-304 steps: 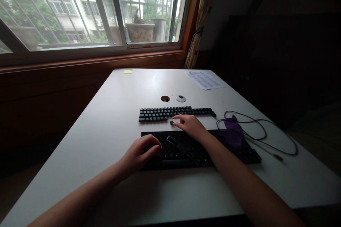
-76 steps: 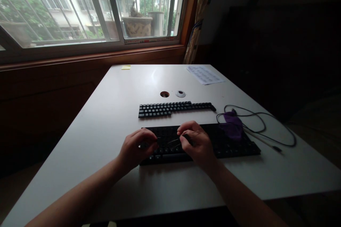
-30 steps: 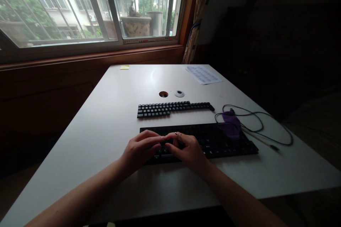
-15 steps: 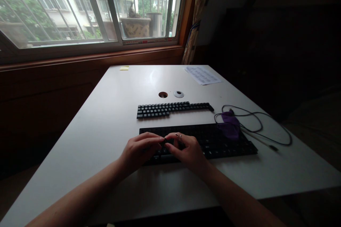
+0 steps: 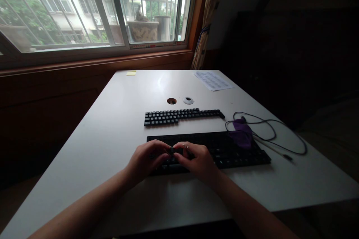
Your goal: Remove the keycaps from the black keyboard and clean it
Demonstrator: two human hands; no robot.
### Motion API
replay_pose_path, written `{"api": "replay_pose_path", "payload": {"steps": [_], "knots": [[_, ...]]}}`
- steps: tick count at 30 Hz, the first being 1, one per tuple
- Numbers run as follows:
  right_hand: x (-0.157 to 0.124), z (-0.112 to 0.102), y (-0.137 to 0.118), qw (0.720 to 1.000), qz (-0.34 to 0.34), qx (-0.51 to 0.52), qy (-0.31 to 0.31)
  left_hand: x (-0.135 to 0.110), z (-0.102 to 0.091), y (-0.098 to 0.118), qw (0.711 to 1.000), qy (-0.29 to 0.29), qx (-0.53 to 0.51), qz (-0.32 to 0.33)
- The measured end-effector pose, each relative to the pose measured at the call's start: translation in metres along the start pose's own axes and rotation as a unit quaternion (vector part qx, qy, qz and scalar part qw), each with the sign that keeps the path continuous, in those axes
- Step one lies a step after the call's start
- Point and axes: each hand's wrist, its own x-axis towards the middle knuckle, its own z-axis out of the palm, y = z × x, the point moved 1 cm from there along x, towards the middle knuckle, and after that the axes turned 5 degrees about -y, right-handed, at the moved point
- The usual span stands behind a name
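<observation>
Above the left part of a black keyboard (image 5: 238, 157), both hands meet at the fingertips. A small dark keycap (image 5: 172, 150) sits between them. My left hand (image 5: 147, 158) pinches it from the left, thumb below and fingers above. From the other side my right hand (image 5: 198, 157) pinches it too; a ring shows on one finger. The keyboard under the hands is partly hidden, and its dark surface makes single keys hard to make out. Just behind it, loose black keycaps (image 5: 161, 117) lie in close rows on the white table (image 5: 112, 127).
A purple cloth (image 5: 241, 134) lies over the keyboard's right end, beside a looped black cable (image 5: 275, 130). Farther back are a round hole (image 5: 172, 101) in the tabletop, its grey cover (image 5: 188, 101), printed paper (image 5: 213, 81) and a yellow note (image 5: 131, 73).
My left fingers have drawn back and bent a little, so the small keycap between the two hands shows more clearly. The keyboard and the rows of keycaps stay in place.
</observation>
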Motion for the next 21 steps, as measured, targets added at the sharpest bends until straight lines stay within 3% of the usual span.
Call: {"api": "replay_pose_path", "payload": {"steps": [3,9,21], "knots": [[-0.0008,0.0019,-0.0003,0.998,-0.046,-0.031,-0.006,-0.0008,0.0001,-0.0003,0.994,-0.008,-0.083,-0.068],[-0.0016,0.0039,-0.0042,0.989,-0.127,-0.072,0.018,0.0004,-0.0005,0.0007,0.974,-0.014,-0.192,-0.121],[0.0004,0.0044,-0.0061,0.985,-0.153,-0.065,0.04,0.0025,-0.0037,0.0011,0.959,-0.036,-0.236,-0.151]]}}
